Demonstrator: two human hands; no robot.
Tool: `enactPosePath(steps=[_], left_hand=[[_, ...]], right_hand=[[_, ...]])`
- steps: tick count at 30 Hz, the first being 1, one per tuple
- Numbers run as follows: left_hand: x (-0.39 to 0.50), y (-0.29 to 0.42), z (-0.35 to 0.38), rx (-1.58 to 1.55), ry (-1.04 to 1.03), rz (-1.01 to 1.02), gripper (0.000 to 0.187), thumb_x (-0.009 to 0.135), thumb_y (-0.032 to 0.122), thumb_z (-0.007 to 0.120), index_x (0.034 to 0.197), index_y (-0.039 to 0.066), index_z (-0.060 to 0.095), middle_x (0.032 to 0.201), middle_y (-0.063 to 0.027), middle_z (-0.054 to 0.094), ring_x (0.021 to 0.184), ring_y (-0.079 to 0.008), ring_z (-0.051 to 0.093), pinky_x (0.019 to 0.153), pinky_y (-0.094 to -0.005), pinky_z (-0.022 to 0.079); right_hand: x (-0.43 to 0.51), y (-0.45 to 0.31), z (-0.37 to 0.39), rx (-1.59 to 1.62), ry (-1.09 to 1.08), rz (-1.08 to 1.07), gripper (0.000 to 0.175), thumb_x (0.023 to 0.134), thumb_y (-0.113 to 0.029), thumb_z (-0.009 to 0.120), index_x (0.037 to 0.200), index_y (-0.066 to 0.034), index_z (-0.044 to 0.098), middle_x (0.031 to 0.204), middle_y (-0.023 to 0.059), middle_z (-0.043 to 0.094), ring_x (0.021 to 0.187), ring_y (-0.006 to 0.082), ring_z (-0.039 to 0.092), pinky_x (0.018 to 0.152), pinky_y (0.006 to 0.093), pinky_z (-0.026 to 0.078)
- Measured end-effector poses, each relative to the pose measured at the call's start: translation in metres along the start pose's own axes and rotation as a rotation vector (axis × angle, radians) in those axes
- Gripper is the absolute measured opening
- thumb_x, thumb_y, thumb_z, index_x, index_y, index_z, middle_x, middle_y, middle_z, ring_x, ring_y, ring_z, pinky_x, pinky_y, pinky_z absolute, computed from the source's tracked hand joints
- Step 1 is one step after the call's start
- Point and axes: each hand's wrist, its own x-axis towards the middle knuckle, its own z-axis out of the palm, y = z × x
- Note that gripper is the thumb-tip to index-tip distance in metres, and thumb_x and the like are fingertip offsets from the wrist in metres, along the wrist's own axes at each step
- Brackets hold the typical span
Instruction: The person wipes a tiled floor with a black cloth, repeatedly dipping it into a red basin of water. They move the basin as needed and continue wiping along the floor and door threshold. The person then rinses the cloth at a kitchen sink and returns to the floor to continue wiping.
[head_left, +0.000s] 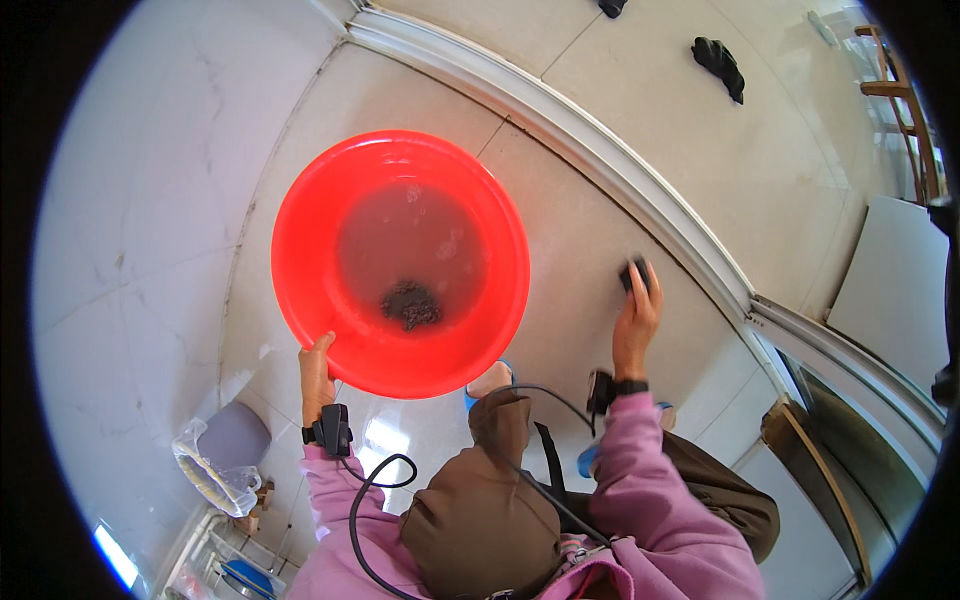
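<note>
My left hand (316, 371) grips the lower left rim of a red plastic basin (315, 300), with the thumb over the edge. Murky water (405, 240) lies in the basin, with a dark, clumped, soaked thing (411, 306) near its lower side; I cannot tell what it is. Away to the right of the basin, my right hand (637, 315) is closed on a small black object (634, 274) above the floor tiles; its kind is unclear. Black devices with straps sit on both wrists, and dark cables run from them.
A white sliding-door track (600, 150) crosses the floor. Beyond it lie a crumpled black cloth (720, 67) and a wooden frame (900, 90). A bin with a plastic liner (232, 439) stands at lower left beside the marble-look wall (135, 225). A glass door panel (832, 435) is at right.
</note>
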Motion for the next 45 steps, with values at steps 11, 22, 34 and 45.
enactPosePath(steps=[11, 22, 34, 45], left_hand=[[0.003, -0.009, 0.001, -0.030, 0.034, 0.071, 0.032, 0.080, 0.012, 0.062, 0.106, -0.006, 0.058, 0.099, -0.0134, 0.064, 0.088, -0.0250, 0.064, 0.081, -0.0348, 0.052], [-0.004, -0.011, -0.006, -0.148, -0.190, 0.063, 0.030, 0.077, 0.006, 0.059, 0.105, -0.004, 0.058, 0.096, -0.0097, 0.064, 0.089, -0.0209, 0.062, 0.079, -0.0331, 0.052], [-0.036, 0.076, 0.057, -0.365, -0.273, 0.116, 0.021, 0.078, 0.004, 0.057, 0.098, -0.001, 0.058, 0.098, -0.0091, 0.063, 0.095, -0.0225, 0.060, 0.086, -0.0367, 0.050], [0.029, 0.190, 0.207, -0.505, -0.496, 0.210, 0.003, 0.083, 0.004, 0.060, 0.086, 0.005, 0.058, 0.086, -0.0046, 0.061, 0.083, -0.0175, 0.059, 0.072, -0.0334, 0.053]], right_hand=[[0.090, -0.046, 0.136, 0.118, -0.448, -0.640, 0.040, 0.076, 0.005, 0.050, 0.109, -0.0117, 0.068, 0.134, 0.0128, 0.049, 0.127, 0.0353, 0.041, 0.105, 0.0428, 0.035], [0.104, -0.032, 0.067, 0.367, -0.560, -0.212, 0.047, 0.074, 0.017, 0.045, 0.110, -0.0054, 0.064, 0.122, 0.0157, 0.056, 0.115, 0.0309, 0.053, 0.100, 0.0346, 0.040], [-0.028, 0.006, 0.029, -0.002, -0.197, -0.045, 0.047, 0.067, 0.018, 0.049, 0.096, -0.0132, 0.069, 0.125, 0.0104, 0.053, 0.118, 0.0321, 0.047, 0.101, 0.0401, 0.038], [-0.026, 0.010, 0.025, -0.034, -0.242, -0.127, 0.044, 0.070, 0.017, 0.051, 0.096, -0.0134, 0.068, 0.128, 0.0109, 0.050, 0.119, 0.0349, 0.045, 0.101, 0.0421, 0.038]])
